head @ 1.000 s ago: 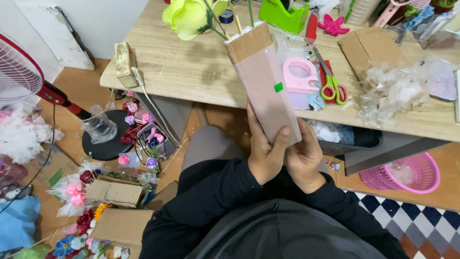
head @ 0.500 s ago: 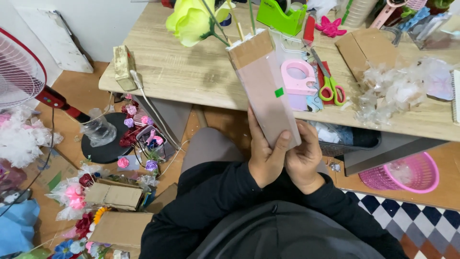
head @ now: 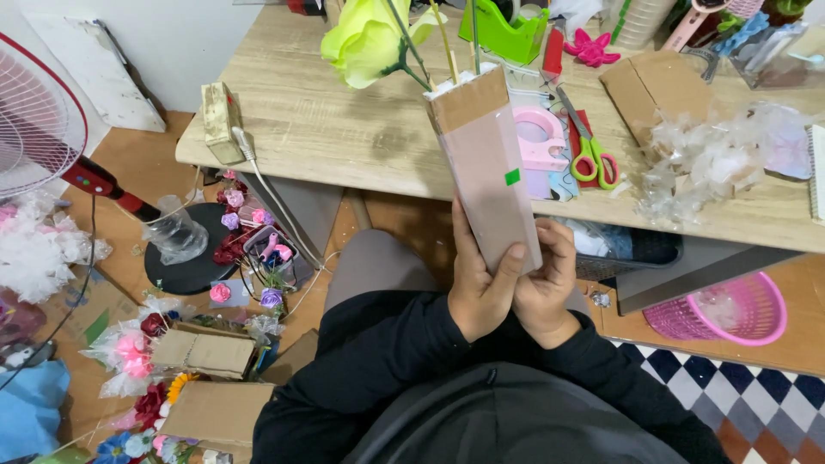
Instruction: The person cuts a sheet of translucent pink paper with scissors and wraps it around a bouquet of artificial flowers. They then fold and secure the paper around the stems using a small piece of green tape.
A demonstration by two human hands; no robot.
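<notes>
**Both hands clasp a tall box of stems over the lap**

From the head camera: the left hand (head: 481, 296) and right hand (head: 543, 288) are closed round the lower end of a tall pinkish cardboard box (head: 488, 172), fingers wrapped across its front, thumbs low. The box leans away from the person, its open top reaching over the table edge, with thin stems rising out of it and a yellow-green artificial rose (head: 368, 41) hanging to the left of the top. A small green tab sits on the box's face. To hold it well, I'd judge the grip should stay low and firm, with the box kept near upright so the stems don't slide out.

The wooden table (head: 326, 129) carries green-handled scissors (head: 589, 155), a pink tape dispenser (head: 541, 137), a green tape dispenser (head: 505, 30) and a heap of clear wrapping scraps (head: 713, 163). On the floor are a fan base (head: 185, 258), small fabric roses, cardboard boxes and a pink basket (head: 726, 309).
</notes>
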